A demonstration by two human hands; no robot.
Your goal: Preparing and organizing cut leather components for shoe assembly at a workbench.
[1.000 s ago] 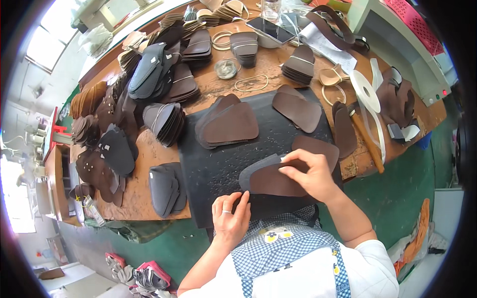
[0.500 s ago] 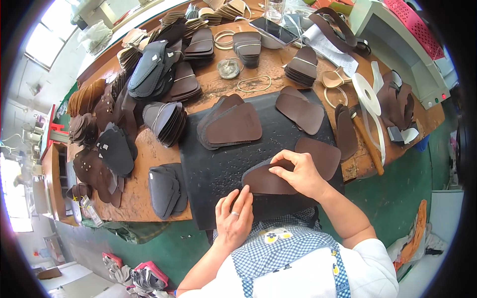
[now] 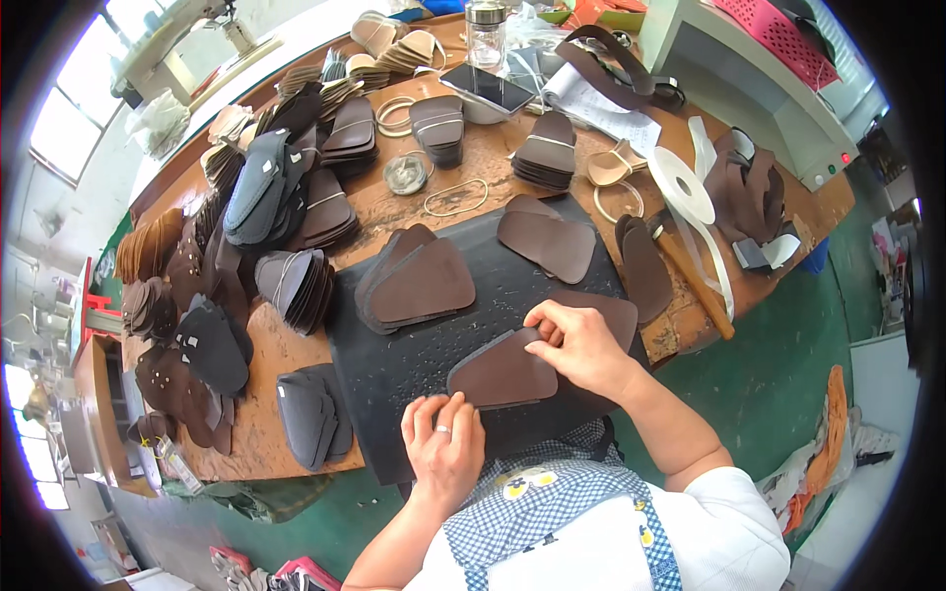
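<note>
A brown rounded leather piece (image 3: 501, 374) lies over a dark grey piece of like shape, whose rim shows along its upper left edge, on a black punched mat (image 3: 394, 369). My right hand (image 3: 583, 347) pinches the upper right edge between thumb and index finger. At the lower left corner, my left hand (image 3: 443, 448), wearing a ring, has its fingers curled with the fingertips on the edge; its thumb is hidden. Behind my right hand another brown piece (image 3: 613, 317) is partly covered. Farther back on the mat lie overlapping leather pieces (image 3: 424, 283) and a brown pair (image 3: 554, 244).
Banded leather stacks (image 3: 296, 286) crowd the wooden table's left and back. Dark grey pieces (image 3: 307, 419) lie left of the mat. A wooden-handled tool (image 3: 695, 281) and a white tape roll (image 3: 682, 185) are at the right. A phone (image 3: 488, 89) and glass jar (image 3: 486, 39) stand behind.
The whole view has shifted, so the table appears farther left and lower. Both hands keep their places at the leather piece's edges, and the grey rim beneath remains visible.
</note>
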